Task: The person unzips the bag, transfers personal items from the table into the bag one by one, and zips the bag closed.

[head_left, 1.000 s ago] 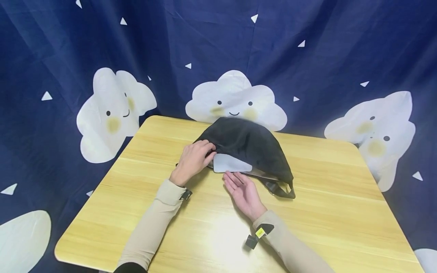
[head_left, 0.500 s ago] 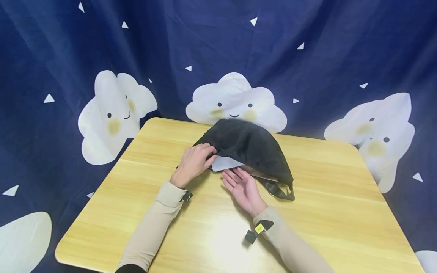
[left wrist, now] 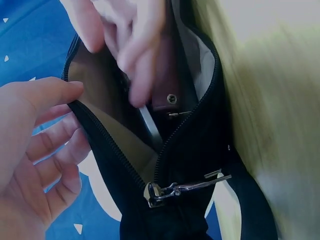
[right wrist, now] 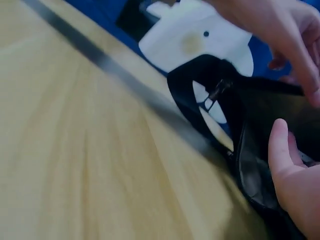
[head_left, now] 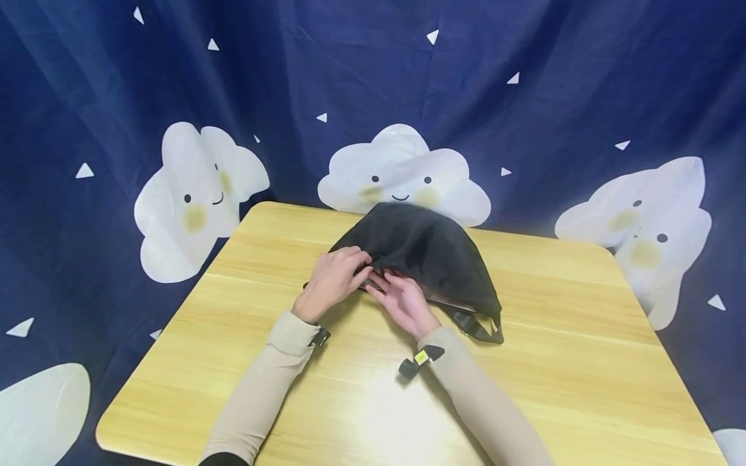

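Observation:
A black zippered bag [head_left: 419, 239] lies on the table, its mouth unzipped and facing the person. My left hand [head_left: 335, 278] pinches the upper rim of the mouth between thumb and fingers. My right hand [head_left: 405, 304] reaches palm up into the mouth with fairly straight fingers. In the left wrist view, the right hand's fingers [left wrist: 142, 75] point down inside the bag, close to the edge of a flat pale thing [left wrist: 150, 126]. Beside it shows a dark maroon piece with a metal snap [left wrist: 167, 90]; its kind is unclear. The zipper slider [left wrist: 152, 194] sits at the mouth's end.
The wooden table [head_left: 553, 388] has a rounded edge. A black strap [head_left: 474, 323] loops from the bag's right end. Behind the table hangs a dark blue curtain [head_left: 280, 77] printed with white clouds and triangles.
The flat pale thing has slid into the bag and no longer shows in the head view. My right hand has followed it up and left into the mouth; my left hand has barely moved.

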Action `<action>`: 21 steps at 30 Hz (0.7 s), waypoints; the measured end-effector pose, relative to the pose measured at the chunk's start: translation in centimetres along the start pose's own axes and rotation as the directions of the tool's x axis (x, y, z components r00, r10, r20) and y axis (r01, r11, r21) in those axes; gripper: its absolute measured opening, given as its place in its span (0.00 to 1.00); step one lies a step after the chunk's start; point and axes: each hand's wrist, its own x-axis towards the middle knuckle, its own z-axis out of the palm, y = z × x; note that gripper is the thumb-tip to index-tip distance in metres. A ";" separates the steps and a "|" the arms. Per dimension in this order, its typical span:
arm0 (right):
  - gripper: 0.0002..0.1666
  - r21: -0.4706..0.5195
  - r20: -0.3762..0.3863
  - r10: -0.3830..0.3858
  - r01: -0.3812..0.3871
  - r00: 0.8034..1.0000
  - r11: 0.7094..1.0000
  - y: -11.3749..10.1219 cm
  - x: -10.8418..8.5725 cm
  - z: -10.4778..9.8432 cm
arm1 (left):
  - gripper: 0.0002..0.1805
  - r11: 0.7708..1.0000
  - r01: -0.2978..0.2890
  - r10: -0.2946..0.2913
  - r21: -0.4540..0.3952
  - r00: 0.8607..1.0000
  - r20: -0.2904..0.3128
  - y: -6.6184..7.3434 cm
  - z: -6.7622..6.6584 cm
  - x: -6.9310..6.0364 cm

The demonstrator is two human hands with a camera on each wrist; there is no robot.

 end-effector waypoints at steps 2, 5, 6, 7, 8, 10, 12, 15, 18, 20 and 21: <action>0.16 -0.021 -0.032 0.004 -0.004 0.999 1.000 0.1 0.4 0.2 | 0.05 1.000 0.005 -0.005 -0.008 1.000 0.001 -0.1 0.1 0.0; 0.15 -0.074 -0.091 -0.008 0.001 0.996 0.997 0.3 0.7 0.8 | 0.05 1.000 0.024 -0.024 -0.009 1.000 0.013 -0.2 0.1 0.0; 0.15 -0.084 -0.110 -0.019 0.010 0.994 0.996 0.3 0.8 1.1 | 0.05 1.000 0.030 -0.029 -0.010 0.999 0.018 -0.2 0.1 0.0; 0.16 -0.086 -0.122 -0.032 0.022 0.992 0.996 0.4 0.7 1.4 | 0.05 0.999 0.036 -0.036 -0.011 0.999 0.025 -0.3 0.1 0.0; 0.17 -0.080 -0.128 -0.047 0.037 0.991 0.996 0.4 0.7 1.7 | 0.05 0.999 0.043 -0.042 -0.014 0.999 0.033 -0.3 0.1 0.0; 0.20 -0.043 -0.135 -0.072 0.067 0.988 0.997 0.5 0.7 2.2 | 0.04 0.999 0.051 -0.049 -0.020 0.997 0.051 -0.3 0.1 0.0; 0.21 0.002 -0.133 -0.088 0.089 0.987 0.996 0.6 0.6 2.7 | 0.05 0.998 0.056 -0.054 -0.025 0.996 0.070 -0.3 0.0 -0.1; 0.17 0.058 -0.136 -0.080 0.089 0.987 0.994 0.6 0.4 3.1 | 0.05 0.997 0.065 -0.062 -0.029 0.994 0.089 -0.3 0.1 -0.1; 0.19 0.099 -0.145 -0.049 0.063 0.988 0.993 0.6 0.2 3.3 | 0.05 0.997 0.067 -0.064 -0.028 0.993 0.100 -0.4 0.2 -0.2; 0.26 0.133 -0.151 -0.027 0.047 0.988 0.990 0.5 0.1 3.2 | 0.05 0.997 0.066 -0.062 -0.029 0.992 0.113 -0.5 0.2 -0.2; 0.29 0.153 -0.158 -0.015 0.039 0.987 0.987 0.5 0.0 3.2 | 0.06 0.997 0.065 -0.061 -0.031 0.991 0.122 -0.5 0.2 -0.2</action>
